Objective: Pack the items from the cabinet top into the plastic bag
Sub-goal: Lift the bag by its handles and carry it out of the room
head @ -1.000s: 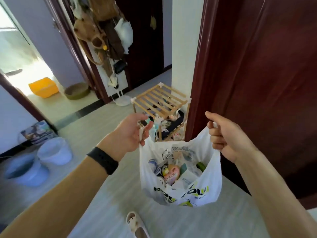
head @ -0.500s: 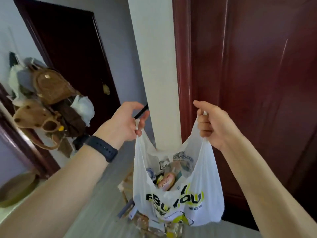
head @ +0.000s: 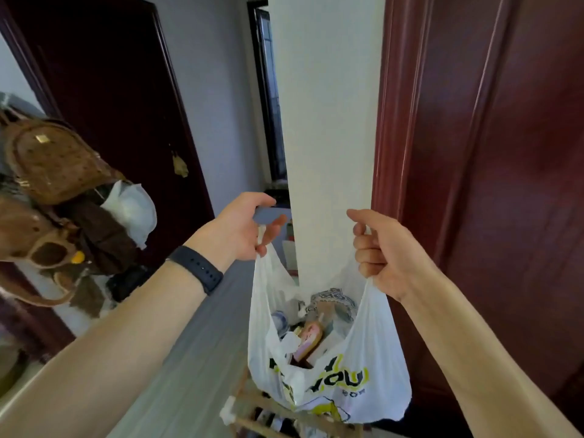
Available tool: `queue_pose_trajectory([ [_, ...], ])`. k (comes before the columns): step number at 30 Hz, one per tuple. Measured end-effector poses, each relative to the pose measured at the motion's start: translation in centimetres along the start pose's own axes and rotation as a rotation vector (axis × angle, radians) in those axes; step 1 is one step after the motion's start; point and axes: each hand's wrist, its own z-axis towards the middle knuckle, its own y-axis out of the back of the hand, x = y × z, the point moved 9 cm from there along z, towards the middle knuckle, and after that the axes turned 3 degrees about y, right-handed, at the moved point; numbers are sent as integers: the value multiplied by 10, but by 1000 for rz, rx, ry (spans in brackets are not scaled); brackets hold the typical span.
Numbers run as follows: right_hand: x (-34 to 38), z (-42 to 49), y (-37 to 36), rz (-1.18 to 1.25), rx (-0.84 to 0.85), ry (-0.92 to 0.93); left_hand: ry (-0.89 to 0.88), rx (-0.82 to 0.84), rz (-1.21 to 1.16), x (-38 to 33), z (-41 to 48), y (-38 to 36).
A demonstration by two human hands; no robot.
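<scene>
The plastic bag has risen with both arms and now hangs before the white pillar, its bottom just above the wooden rack. The left hand pinches one handle, the right hand fists the other, the mouth spread over the items inside.

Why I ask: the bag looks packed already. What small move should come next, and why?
Probably bring the two handles together into one hand. The left hand and right hand each grip a handle of the plastic bag, holding its mouth open in the air, with items already inside.
</scene>
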Motion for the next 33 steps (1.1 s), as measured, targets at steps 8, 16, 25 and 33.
queue_pose_trajectory([
  [8, -13, 58, -18, 29, -120, 13, 46, 232, 112, -23, 59, 6],
  [16, -107, 99, -5, -151, -258, -110, 100, 376, 189, 31, 141, 26],
  [25, -143, 24, 61, -805, -763, 216, -224, 316, 396, 85, 167, 60],
  [33, -235, 0, 55, -1165, -573, 130, -653, 322, 1035, 175, 164, 84],
])
